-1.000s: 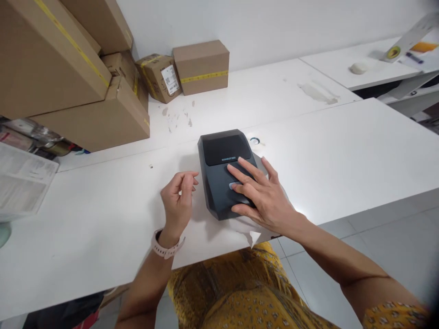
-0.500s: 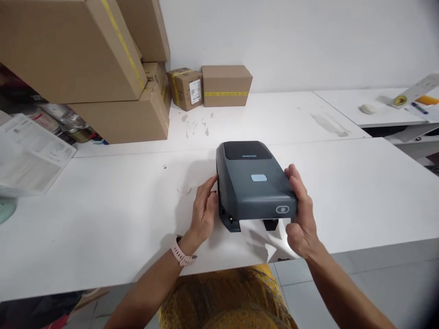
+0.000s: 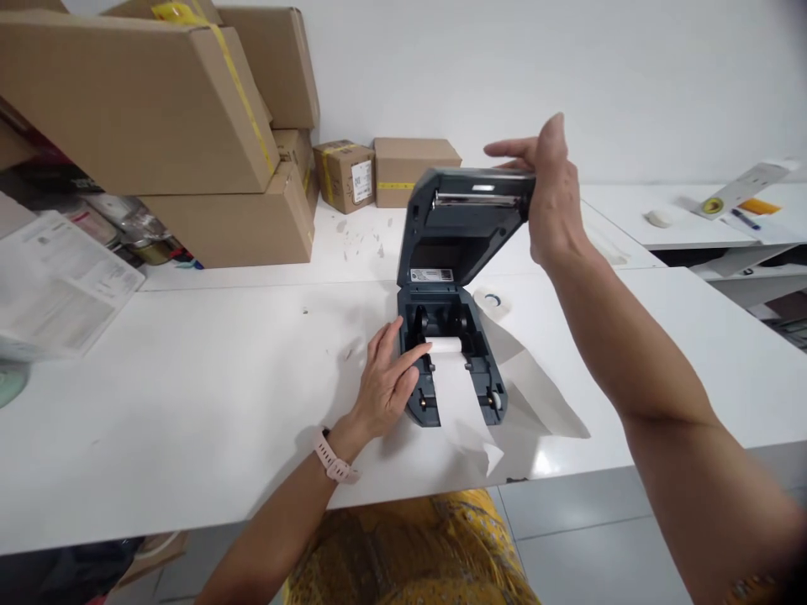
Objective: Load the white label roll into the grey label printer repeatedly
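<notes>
A dark grey label printer (image 3: pixel 408 403) stands on the white table with its lid (image 3: pixel 413 227) raised. Inside lies a small roll of white label paper (image 3: pixel 446 344), and its strip (image 3: pixel 455 391) runs out over the front edge. My left hand (image 3: pixel 386 382) rests at the printer's left side, fingers apart, the index finger reaching to the roll's left end. Against the lid's right front edge is the palm of my right hand (image 3: pixel 555 197), its fingers stretched over the lid and its thumb up.
To the printer's right lie a flat white roll (image 3: pixel 492 302) and a loose paper sheet (image 3: pixel 542 391). Large cardboard boxes (image 3: pixel 208 118) are stacked at the back left, with two smaller boxes (image 3: pixel 416 168) by the wall. A plastic-wrapped packet (image 3: pixel 63 286) sits at far left.
The printer's lid has swung up and back, showing the roll inside. My right hand rose with it. My left index finger moved in from the printer's side to the roll.
</notes>
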